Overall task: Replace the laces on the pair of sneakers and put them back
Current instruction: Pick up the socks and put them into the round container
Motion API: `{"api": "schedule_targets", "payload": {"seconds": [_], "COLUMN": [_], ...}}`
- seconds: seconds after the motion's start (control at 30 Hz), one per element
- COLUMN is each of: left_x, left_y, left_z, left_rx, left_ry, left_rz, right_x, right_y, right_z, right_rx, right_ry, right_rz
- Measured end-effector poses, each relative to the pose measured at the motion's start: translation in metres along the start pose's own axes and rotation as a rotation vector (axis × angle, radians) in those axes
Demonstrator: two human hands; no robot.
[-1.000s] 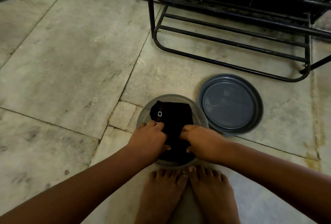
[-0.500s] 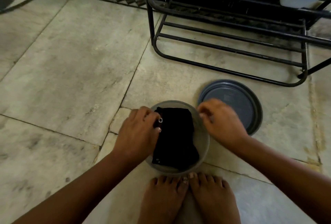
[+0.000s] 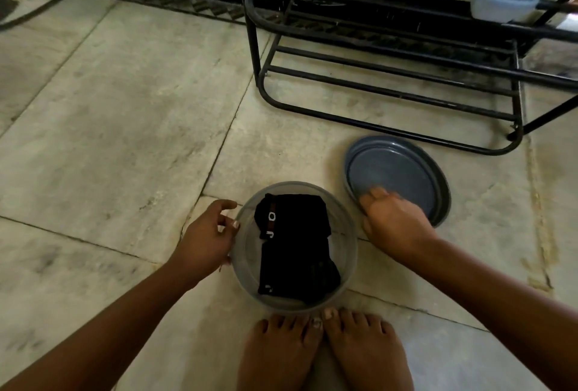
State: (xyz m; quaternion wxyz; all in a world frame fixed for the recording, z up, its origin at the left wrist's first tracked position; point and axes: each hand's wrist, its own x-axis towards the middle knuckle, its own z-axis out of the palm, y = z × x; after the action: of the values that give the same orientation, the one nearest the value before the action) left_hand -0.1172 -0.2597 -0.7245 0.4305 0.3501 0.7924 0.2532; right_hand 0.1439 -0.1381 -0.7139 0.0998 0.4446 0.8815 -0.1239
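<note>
Black folded cloth (image 3: 294, 246) w/ white lettering lies inside the round grey container (image 3: 350, 253) on the stone floor (image 3: 125, 140), just ahead of two bare feet (image 3: 325, 353); no sneakers or laces are seen. Since a sec ago both hands have been lifted off the cloth. Left hand (image 3: 206, 237) is now set against the container's left rim, fingers loosely curled, nothing gripped. Right hand (image 3: 391, 218) has been moved to the grey lid (image 3: 403, 171) at right; near edge is grasped, fingertips blurred. Black rack (image 3: 391, 77) stands beyond.
</note>
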Motion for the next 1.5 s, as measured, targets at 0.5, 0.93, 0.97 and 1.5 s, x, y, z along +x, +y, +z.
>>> {"api": "schedule_targets", "payload": {"seconds": [0.5, 0.93, 0.97, 1.5], "left_x": [-0.002, -0.014, -0.015, -0.006], "left_y": [0.014, 0.024, 0.026, 0.035], "left_z": [0.008, 0.022, 0.022, 0.024], "left_rx": [-0.314, -0.322, -0.305, -0.474], "left_ry": [-0.080, -0.118, -0.127, -0.142], "left_rz": [-0.154, -0.153, -0.143, -0.279], "right_x": [-0.094, 0.009, 0.011, 0.029], "right_y": [-0.042, 0.013, 0.012, 0.003], "right_z": [0.135, 0.005, 0.003, 0.001], "right_rx": [0.840, 1.194, 1.136, 0.921], "right_ry": [0.134, 0.093, 0.069, -0.135], "right_rz": [0.308, 0.451, 0.439, 0.527]}}
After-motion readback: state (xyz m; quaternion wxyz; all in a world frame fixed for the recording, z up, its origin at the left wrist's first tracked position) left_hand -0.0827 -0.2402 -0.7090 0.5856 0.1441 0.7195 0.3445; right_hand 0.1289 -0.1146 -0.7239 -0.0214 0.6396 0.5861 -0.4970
